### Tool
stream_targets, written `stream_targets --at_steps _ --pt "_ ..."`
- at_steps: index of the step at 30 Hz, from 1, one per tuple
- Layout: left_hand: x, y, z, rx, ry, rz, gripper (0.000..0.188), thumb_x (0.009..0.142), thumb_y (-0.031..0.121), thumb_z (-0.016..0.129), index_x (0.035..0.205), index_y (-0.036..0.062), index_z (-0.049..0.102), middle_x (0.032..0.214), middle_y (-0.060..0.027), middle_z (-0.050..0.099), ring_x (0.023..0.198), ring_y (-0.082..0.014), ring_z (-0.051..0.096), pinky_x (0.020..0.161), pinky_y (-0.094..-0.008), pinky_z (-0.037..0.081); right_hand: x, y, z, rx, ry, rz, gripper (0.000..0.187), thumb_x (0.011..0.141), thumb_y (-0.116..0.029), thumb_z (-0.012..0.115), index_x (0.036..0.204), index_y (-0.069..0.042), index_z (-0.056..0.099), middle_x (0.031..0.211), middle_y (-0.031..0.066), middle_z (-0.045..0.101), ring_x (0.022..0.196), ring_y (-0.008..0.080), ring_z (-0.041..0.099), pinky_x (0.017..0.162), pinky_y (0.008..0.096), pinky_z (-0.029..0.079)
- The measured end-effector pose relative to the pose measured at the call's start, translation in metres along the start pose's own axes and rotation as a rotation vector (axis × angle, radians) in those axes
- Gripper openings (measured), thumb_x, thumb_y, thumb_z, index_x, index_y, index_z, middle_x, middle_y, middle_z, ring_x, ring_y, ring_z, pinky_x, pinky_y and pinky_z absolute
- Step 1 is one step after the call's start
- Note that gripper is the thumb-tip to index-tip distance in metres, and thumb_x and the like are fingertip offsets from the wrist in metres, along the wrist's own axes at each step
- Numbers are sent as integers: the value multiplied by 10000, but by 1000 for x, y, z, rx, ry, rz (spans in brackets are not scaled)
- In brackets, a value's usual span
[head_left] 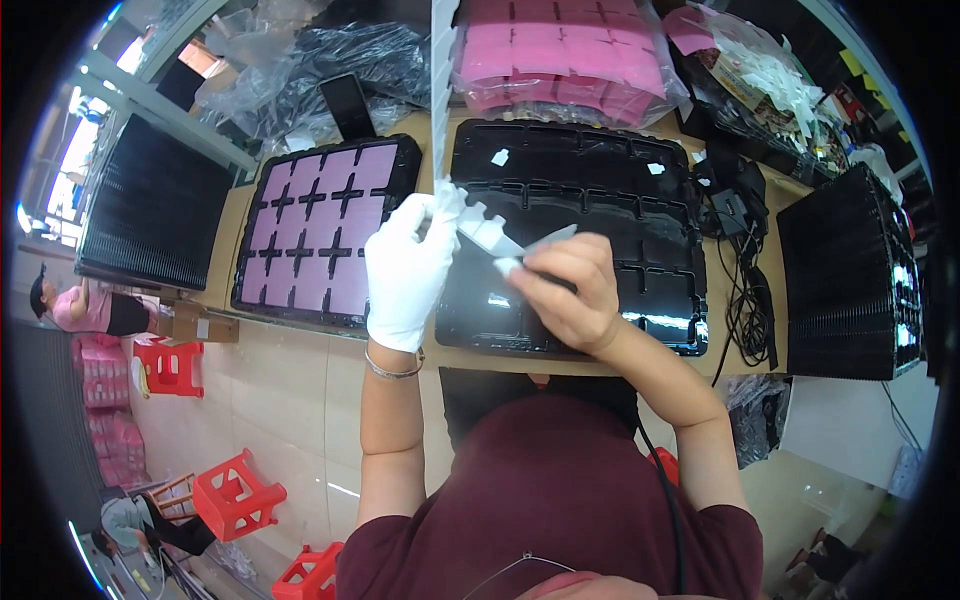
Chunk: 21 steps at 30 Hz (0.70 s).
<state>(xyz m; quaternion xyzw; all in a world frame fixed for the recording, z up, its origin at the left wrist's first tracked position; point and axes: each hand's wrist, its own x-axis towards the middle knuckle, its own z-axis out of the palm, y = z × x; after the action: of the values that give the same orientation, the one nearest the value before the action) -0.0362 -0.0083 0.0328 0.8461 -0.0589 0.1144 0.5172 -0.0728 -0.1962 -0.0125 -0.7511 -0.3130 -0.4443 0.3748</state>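
My left hand (408, 270), in a white glove, is closed on a long thin white strip with a notched edge (441, 110), which stands up past the far side of the table. Between my hands runs a paler notched piece of thin film (488, 234); whether it joins the long strip I cannot tell. My bare right hand (575, 290) pinches its near end, and a white cover sits on one fingertip. Both hands are over a glossy black moulded tray (640, 225). Small white cut pieces (500, 157) lie on that tray, towards its far side.
At the left lies a black tray with pink-purple sheets (330, 225). Stacks of black trays stand far left (150, 205) and right (845, 270). Behind are a phone (348, 106), bagged pink sheets (560, 50) and a scrap-filled box (770, 90). Cables (745, 300) lie right.
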Motion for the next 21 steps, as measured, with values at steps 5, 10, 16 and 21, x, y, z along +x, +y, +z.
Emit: stream_targets --at_steps 5,10,16,21 --pt "2 -10 -18 -37 82 -53 314 976 316 646 837 35 666 613 -15 586 542 -69 506 535 -236 404 -34 -3 22 14 -581 633 218 709 -90 806 896 -93 693 1067 93 508 1037 311 441 896 377 388" --pt "-6 -7 -15 -27 57 -36 301 974 298 651 839 30 665 618 -17 600 545 -64 513 534 -241 411 -19 -2 20 -186 -487 646 319 781 -95 739 1079 -83 628 1091 109 503 1044 325 459 940 394 378" --pt "-9 1 -2 -26 -47 23 201 960 202 654 873 20 664 632 -30 618 565 -74 550 553 -249 439 10 13 5 1081 -266 1039 625 998 -433 312 1277 56 583 1322 148 598 1155 193 542 1000 349 392" --pt "-12 8 12 -29 -59 -8 217 960 219 657 877 20 673 654 -55 632 571 -97 563 560 -263 445 4 17 -18 1273 -125 1026 545 989 -389 393 1246 37 616 1195 139 659 1099 188 580 990 331 416"
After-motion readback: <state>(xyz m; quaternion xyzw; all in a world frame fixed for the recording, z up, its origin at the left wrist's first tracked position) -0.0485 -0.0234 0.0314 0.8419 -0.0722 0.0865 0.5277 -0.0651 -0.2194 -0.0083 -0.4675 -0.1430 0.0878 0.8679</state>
